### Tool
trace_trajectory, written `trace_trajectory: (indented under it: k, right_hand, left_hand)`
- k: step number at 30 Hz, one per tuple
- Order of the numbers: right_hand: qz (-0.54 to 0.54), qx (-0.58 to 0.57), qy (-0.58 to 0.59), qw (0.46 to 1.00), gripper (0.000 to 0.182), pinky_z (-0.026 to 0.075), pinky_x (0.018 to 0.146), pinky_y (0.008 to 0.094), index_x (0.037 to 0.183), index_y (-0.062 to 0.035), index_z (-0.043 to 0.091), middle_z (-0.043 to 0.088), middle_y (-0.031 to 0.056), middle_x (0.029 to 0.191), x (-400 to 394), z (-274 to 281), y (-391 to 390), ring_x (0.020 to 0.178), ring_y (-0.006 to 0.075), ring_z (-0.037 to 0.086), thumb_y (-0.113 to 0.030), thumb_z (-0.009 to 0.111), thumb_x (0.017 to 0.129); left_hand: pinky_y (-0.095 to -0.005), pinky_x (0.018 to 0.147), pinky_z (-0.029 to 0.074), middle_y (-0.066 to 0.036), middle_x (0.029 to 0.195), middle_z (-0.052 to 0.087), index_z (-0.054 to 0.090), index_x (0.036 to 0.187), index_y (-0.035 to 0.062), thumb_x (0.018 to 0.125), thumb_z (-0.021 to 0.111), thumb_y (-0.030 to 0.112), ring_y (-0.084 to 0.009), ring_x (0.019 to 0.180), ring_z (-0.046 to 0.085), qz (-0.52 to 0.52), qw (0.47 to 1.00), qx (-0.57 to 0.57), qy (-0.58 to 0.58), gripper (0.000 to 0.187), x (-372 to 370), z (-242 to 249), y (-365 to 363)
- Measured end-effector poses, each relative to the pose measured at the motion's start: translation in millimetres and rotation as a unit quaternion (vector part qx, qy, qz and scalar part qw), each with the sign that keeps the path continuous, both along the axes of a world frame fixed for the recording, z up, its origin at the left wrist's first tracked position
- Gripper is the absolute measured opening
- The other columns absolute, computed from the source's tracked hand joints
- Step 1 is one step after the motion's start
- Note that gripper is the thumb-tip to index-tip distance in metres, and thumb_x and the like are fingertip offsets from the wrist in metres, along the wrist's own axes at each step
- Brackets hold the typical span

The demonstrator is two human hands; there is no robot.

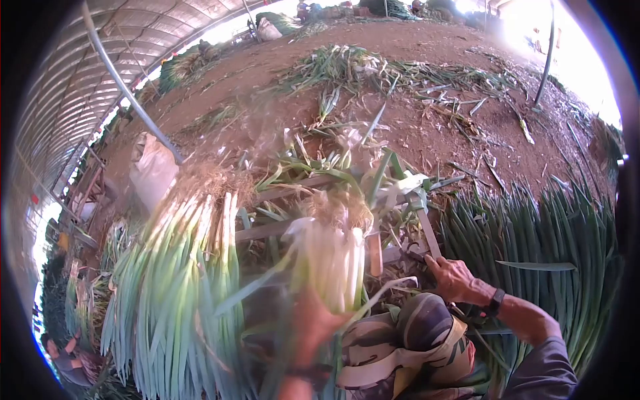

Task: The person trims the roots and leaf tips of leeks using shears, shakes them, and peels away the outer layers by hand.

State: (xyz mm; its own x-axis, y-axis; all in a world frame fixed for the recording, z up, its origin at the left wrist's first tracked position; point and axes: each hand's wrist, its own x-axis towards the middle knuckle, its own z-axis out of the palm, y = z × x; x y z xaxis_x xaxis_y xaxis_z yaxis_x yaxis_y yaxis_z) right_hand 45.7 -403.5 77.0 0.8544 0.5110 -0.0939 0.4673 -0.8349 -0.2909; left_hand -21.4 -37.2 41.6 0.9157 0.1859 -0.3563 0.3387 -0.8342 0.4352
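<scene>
My left hand [317, 323], smeared by motion, is closed round a bunch of green onions [327, 260]. Its tan roots point up and away from me, and the white stalks stand above my fingers. At the right, my right hand [457, 281] has its fingers curled at the lower end of a flat, blade-like strip [427, 230]; I cannot tell whether it is a knife or a slat. Left of my left hand lies a large pile of green onions [183, 280], roots at the far end. Loose leaves and peelings [400, 187] hang over a wooden frame [263, 231] before me.
Dark green onion leaves [533, 260] stand densely at the right. A pale sack [152, 167] sits behind the left pile. Beyond, leaf scraps [340, 67] lie heaped on the brown soil [233, 87]. A metal pole [123, 83] slants at the left. Another person's arm [70, 350] shows at lower left.
</scene>
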Motion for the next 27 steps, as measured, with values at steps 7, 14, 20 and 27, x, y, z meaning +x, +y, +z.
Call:
trace_trajectory:
  k: [7, 14, 20, 27]
  right_hand:
    - [-0.067, 0.016, 0.015, 0.998, 0.099, 0.051, 0.087, 0.0491, 0.147, 0.0069, 0.037, 0.061, 0.0261, 0.11, -3.2, -43.9, 11.4, 0.104, 0.043, 0.063, -0.044, 0.081, 0.075]
    - [-0.094, 0.01, 0.042, 0.995, 0.097, 0.049, 0.093, 0.0517, 0.148, 0.0088, 0.035, 0.059, 0.0293, 0.118, -5.7, -42.6, 19.7, 0.108, 0.0448, 0.061, -0.042, 0.08, 0.077]
    - [-0.083, 0.025, -0.001, 0.996, 0.099, 0.049, 0.09, 0.0497, 0.148, 0.0095, 0.035, 0.059, 0.0267, 0.113, -8.2, -53.6, 15.8, 0.107, 0.041, 0.06, -0.04, 0.08, 0.076]
    - [-0.082, 0.016, -0.055, 0.995, 0.095, 0.048, 0.087, 0.0478, 0.148, 0.0107, 0.036, 0.058, 0.0219, 0.111, -12.0, -65.9, 16.0, 0.103, 0.0387, 0.06, -0.034, 0.079, 0.075]
  left_hand:
    - [-0.0704, 0.108, 0.03, -0.032, 0.159, 0.015, 0.01, 0.16, 0.0012, 0.057, 0.083, 0.073, -0.0547, 0.142, 0.026, -0.021, 0.981, 0.194, 0.014, 0.146, 1.7, -18.5, -38.6]
    - [-0.0623, 0.11, 0.032, -0.032, 0.152, 0.028, 0.012, 0.159, 0.0021, 0.058, 0.084, 0.068, -0.0529, 0.137, 0.034, 0.015, 0.99, 0.125, -0.057, 0.141, 6.0, -21.0, -26.7]
    - [-0.06, 0.107, 0.037, -0.032, 0.15, 0.031, 0.01, 0.16, 0.0031, 0.059, 0.085, 0.066, -0.0523, 0.132, 0.04, -0.001, 0.994, 0.103, -0.025, 0.14, 20.0, -16.3, -17.8]
    - [-0.0688, 0.105, 0.03, -0.031, 0.152, 0.027, 0.012, 0.16, 0.004, 0.055, 0.087, 0.065, -0.0525, 0.132, 0.037, 0.032, 0.975, 0.217, -0.026, 0.142, 15.1, -25.5, -50.5]
